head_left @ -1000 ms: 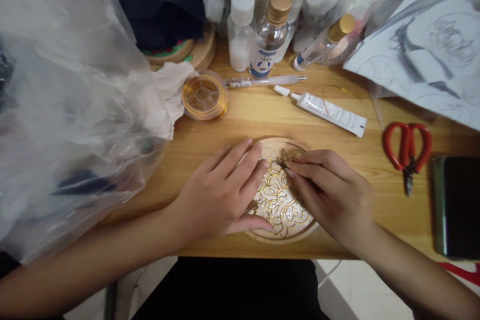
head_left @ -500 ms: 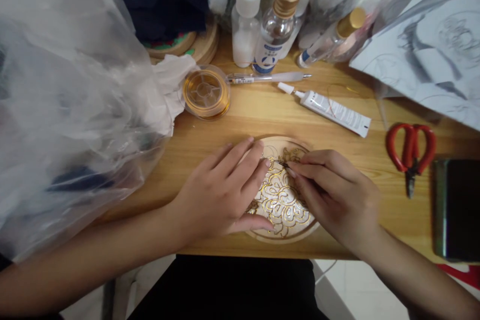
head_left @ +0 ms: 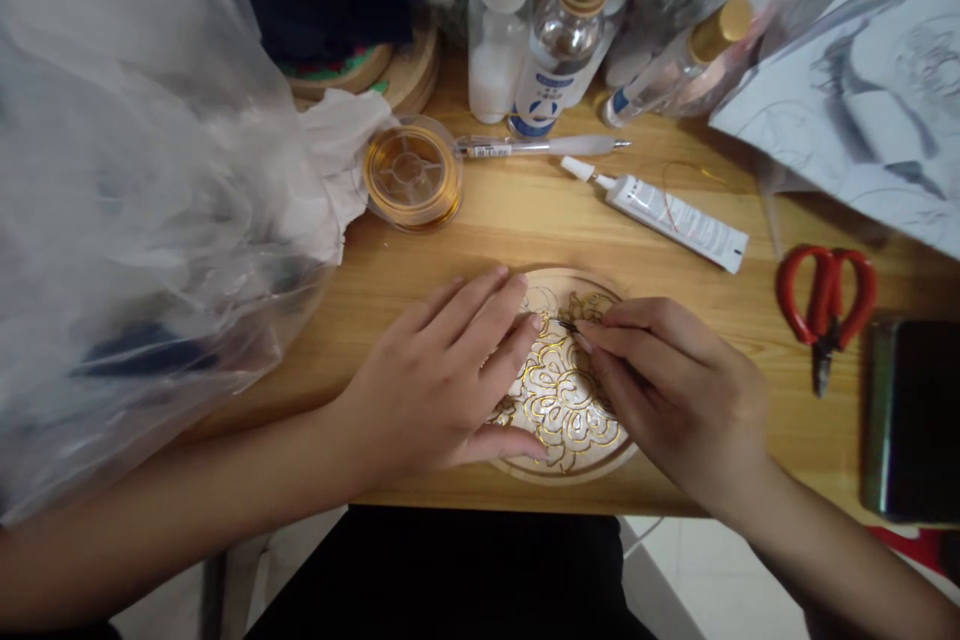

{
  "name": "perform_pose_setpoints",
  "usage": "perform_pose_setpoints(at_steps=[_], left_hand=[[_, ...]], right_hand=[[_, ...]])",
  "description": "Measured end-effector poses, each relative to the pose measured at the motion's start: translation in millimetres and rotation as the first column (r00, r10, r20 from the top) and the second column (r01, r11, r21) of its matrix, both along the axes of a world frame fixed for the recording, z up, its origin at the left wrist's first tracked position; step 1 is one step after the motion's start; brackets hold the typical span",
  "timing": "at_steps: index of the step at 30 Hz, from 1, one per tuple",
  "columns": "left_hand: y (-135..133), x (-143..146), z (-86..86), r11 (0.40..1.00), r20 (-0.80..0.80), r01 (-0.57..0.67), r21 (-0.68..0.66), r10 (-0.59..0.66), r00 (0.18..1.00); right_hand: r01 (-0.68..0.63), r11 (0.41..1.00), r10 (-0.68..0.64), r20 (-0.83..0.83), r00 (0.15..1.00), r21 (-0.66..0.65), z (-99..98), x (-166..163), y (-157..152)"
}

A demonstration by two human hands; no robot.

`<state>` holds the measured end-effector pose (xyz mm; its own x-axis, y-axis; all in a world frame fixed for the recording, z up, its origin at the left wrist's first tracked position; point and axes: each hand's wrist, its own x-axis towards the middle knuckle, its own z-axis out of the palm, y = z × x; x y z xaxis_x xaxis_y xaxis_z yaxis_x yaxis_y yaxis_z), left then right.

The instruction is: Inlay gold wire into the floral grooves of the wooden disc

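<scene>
A round wooden disc (head_left: 564, 395) with a white flower pattern outlined in gold wire lies near the table's front edge. My left hand (head_left: 442, 380) lies flat on the disc's left half, fingers stretched out and pressing it down. My right hand (head_left: 675, 395) rests on the right half, fingers pinched on thin dark tweezers (head_left: 568, 325) whose tip touches the gold wire at the top of the pattern. The two hands' fingertips nearly meet there.
A spool of gold wire (head_left: 411, 176), a pen (head_left: 540, 146) and a glue tube (head_left: 667, 213) lie behind the disc. Bottles (head_left: 559, 40) stand at the back. Red scissors (head_left: 823, 305) and a dark phone (head_left: 911, 415) lie right, drawings (head_left: 862, 90) far right. A large plastic bag (head_left: 142, 190) fills the left.
Both hands stay in the same place on the disc. The view has tilted slightly, so things at the back sit a little higher in the frame.
</scene>
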<state>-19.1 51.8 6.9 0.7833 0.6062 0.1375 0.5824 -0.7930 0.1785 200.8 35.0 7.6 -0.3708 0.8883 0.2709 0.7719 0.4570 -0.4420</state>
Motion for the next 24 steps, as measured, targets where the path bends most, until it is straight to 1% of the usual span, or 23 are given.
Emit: perform_pose_setpoints(at_steps=[6, 10, 14, 16, 18, 24], left_hand=[[-1, 0, -1.4, 1.0, 0.007, 0.003, 0.013, -0.003, 1.0], [-1, 0, -1.8, 1.0, 0.01, 0.005, 0.014, -0.006, 1.0], [0, 0, -2.1, 1.0, 0.014, 0.002, 0.018, -0.002, 1.0], [0, 0, -2.6, 0.999, 0.022, 0.007, 0.033, -0.008, 1.0], [2, 0, -3.3, 0.998, 0.033, 0.015, 0.053, -0.017, 0.999], [6, -1, -3.7, 0.995, 0.043, 0.015, 0.096, -0.02, 0.999]], right_hand=[[-0.02, 0.997, 0.009, 0.134, 0.991, 0.077, 2.7, -2, 0], [-0.053, 0.993, 0.029, 0.21, 0.977, 0.11, 3.4, -3, -2], [-0.095, 0.979, 0.045, 0.267, 0.963, 0.178, 2.6, -5, -5], [-0.104, 0.973, 0.046, 0.267, 0.963, 0.208, 1.6, -5, -6], [-0.094, 0.973, 0.039, 0.253, 0.967, 0.209, 0.5, -5, -7], [0.023, 0.975, -0.06, 0.164, 0.985, 0.219, 1.0, -2, -10]])
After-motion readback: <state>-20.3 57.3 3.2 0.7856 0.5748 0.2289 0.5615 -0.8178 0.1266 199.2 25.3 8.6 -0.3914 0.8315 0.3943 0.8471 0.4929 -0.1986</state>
